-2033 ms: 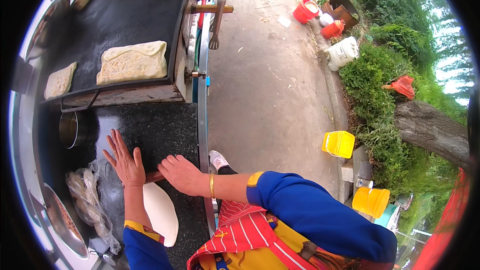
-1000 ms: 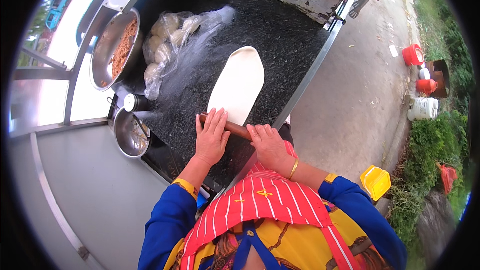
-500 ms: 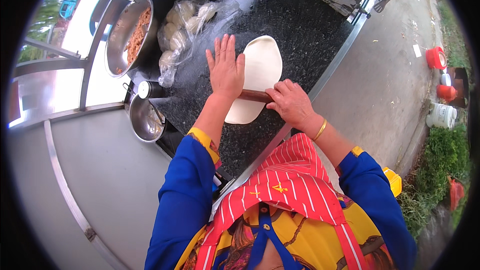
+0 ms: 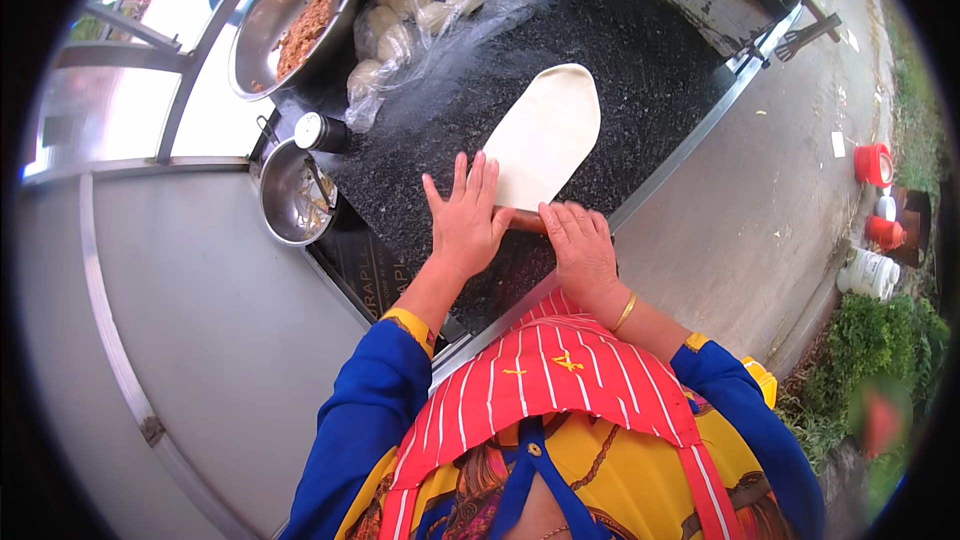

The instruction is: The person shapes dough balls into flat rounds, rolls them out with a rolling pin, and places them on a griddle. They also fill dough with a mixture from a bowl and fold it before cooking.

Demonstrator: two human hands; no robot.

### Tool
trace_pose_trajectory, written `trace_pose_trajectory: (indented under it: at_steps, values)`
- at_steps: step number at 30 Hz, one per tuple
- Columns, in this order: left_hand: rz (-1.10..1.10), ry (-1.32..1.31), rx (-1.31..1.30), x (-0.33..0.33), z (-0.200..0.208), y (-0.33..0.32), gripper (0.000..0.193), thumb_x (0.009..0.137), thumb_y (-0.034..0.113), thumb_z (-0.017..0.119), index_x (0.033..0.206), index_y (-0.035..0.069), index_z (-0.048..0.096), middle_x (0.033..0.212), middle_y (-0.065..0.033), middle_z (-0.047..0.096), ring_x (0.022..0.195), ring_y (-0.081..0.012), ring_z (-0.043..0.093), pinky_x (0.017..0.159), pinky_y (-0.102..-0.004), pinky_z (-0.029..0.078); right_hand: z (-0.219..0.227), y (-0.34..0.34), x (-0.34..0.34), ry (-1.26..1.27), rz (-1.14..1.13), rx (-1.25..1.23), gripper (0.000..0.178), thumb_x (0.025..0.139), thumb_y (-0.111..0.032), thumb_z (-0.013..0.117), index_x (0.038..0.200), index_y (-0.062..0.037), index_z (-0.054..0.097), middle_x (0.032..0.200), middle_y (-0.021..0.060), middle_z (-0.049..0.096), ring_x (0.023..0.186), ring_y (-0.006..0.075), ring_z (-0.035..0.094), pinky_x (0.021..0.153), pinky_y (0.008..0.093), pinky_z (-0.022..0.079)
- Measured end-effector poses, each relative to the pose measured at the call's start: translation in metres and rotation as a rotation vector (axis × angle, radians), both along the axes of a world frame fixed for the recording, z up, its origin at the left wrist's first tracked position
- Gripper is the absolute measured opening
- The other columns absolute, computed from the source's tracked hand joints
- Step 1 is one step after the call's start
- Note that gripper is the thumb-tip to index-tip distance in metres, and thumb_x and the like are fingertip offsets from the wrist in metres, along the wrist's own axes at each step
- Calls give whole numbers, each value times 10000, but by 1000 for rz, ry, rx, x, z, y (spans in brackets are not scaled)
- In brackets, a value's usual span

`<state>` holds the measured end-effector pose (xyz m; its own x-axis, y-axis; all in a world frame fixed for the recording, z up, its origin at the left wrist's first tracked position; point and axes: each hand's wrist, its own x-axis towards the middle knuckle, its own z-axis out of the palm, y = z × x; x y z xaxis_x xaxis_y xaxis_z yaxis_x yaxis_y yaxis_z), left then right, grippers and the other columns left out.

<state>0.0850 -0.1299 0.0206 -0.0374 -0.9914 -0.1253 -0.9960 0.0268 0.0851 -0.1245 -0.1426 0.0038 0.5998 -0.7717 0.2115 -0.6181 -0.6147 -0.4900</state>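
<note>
A long white sheet of dough (image 4: 548, 130) lies slantwise on the dark speckled countertop (image 4: 650, 70). At its near end is a brown wooden rolling pin (image 4: 526, 221), its middle showing between my hands. My left hand (image 4: 466, 225) presses on the pin's left part, palm down, fingers stretched out and spread. Over the pin's right part lies my right hand (image 4: 584, 252), its fingers close together and bent over the wood. Both ends of the pin are hidden under the hands.
Several dough balls (image 4: 395, 43) sit in a clear plastic bag at the back left. Beside them stands a metal bowl (image 4: 243, 55) of reddish filling (image 4: 315, 22). Nearer are a black jar with a white lid (image 4: 310, 130) and a smaller metal bowl (image 4: 275, 202). A metal edge (image 4: 690, 125) bounds the counter's right.
Both hands and the rolling pin have come toward me, from across the dough to its near end. The dough now shows as one longer, slanted piece. The view has shifted slightly.
</note>
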Motion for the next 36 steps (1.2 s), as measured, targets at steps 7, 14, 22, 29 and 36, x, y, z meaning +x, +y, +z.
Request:
trace_pose_trajectory:
  at_steps: [7, 14, 22, 29, 36]
  values:
    - [198, 275, -291, 1, 4, 80, 438, 790, 178, 720, 1209, 125, 602, 1169, -65, 563, 1155, -259, 518, 972, -437, 338, 3, -30, -7, -84, 158, 77, 412, 698, -29, 716, 1085, -89, 588, 943, 66, 583, 912, 282, 544, 792, 408, 435]
    - [560, 222, -230, -44, 3, 67, 581, 915, 254, 569, 1405, -30, 441, 1489, -194, 414, 1409, -342, 354, 1138, -519, 227, 6, -118, 13, 25, 503, 90, 419, 862, -143, 625, 1272, -79, 566, 1330, 113, 550, 1293, 315, 459, 1078, 449, 353]
    - [980, -177, -107, -13, -10, -1, 734, 958, 331, 497, 1508, -66, 216, 1592, -253, 177, 1495, -380, 127, 1183, -569, 81, -5, -161, 100, 191, 507, -66, 545, 986, -295, 456, 1470, -52, 396, 1570, 169, 294, 1494, 317, 170, 1190, 528, 113]
    - [1040, -150, 36, -48, -10, 1, 736, 950, 338, 499, 1535, -2, 210, 1617, -211, 137, 1510, -343, 101, 1182, -580, 43, -11, -169, 78, 322, 617, -57, 560, 959, -311, 493, 1454, -56, 433, 1569, 173, 302, 1483, 338, 202, 1183, 567, 91]
    - [1100, -166, -156, 27, -21, -37, 730, 978, 378, 481, 1561, 68, 171, 1639, -142, 97, 1520, -300, 40, 1185, -570, -1, -16, -194, 150, 248, 514, -99, 590, 978, -323, 493, 1512, -121, 343, 1613, 144, 204, 1504, 317, 124, 1185, 556, 70]
